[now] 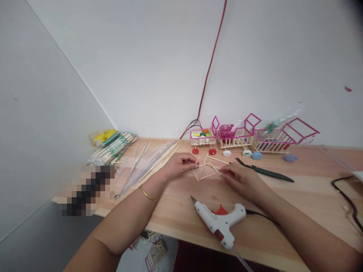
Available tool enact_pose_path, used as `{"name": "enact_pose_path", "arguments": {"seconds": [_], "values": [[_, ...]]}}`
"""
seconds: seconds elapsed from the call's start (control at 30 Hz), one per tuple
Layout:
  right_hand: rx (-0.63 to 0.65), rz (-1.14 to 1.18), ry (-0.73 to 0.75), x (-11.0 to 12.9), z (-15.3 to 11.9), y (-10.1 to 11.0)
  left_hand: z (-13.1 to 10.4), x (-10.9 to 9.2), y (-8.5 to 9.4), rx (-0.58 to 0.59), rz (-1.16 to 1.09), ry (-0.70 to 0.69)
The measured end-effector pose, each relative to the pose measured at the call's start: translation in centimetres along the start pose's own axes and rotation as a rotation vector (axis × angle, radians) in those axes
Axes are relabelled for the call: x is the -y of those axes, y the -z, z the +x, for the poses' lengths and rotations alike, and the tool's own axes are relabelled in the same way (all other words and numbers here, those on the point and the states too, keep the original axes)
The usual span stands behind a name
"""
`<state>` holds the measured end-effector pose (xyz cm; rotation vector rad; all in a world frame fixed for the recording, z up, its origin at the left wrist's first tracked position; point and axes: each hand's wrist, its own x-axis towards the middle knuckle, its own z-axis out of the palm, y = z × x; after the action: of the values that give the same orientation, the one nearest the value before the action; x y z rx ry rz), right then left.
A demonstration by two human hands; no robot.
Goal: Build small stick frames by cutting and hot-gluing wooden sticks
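Note:
Near the middle of the table, a small four-sided frame of thin wooden sticks point(208, 176) is held between my two hands. My left hand point(181, 166) pinches its left corner with thumb and fingertips. At its right corner, the fingers of my right hand point(239, 178) are closed on it. Just behind the frame lie more joined sticks point(217, 159), partly overlapping it from this angle. A white glue gun point(219, 219) with a red trigger rests on its side in front of my hands, its nozzle toward the frame.
Three small stick carts point(236, 138) with bottle-cap wheels stand along the wall. Green-handled pliers point(272, 173) lie right of my right hand. Loose sticks and glue sticks point(150, 162) spread at left, beside packaged sticks point(116, 149). A bin point(167, 260) holding stick pieces is below the table edge.

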<state>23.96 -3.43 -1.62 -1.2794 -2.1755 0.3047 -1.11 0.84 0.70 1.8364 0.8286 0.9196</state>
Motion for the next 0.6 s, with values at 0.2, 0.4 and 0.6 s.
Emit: {"name": "enact_pose_path", "arguments": {"seconds": [0.2,0.4,0.6], "values": [[0.002,-0.003,0.008,-0.19,0.01,0.03,0.05,-0.62,-0.05,-0.147,0.001,0.019],[0.002,0.015,-0.002,-0.25,0.03,0.04,0.22,-0.04,-0.25,-0.189,-0.186,0.147],[0.000,-0.004,-0.002,-0.57,-0.01,-0.12,0.48,0.13,-0.21,-0.242,-0.467,0.243]]}}
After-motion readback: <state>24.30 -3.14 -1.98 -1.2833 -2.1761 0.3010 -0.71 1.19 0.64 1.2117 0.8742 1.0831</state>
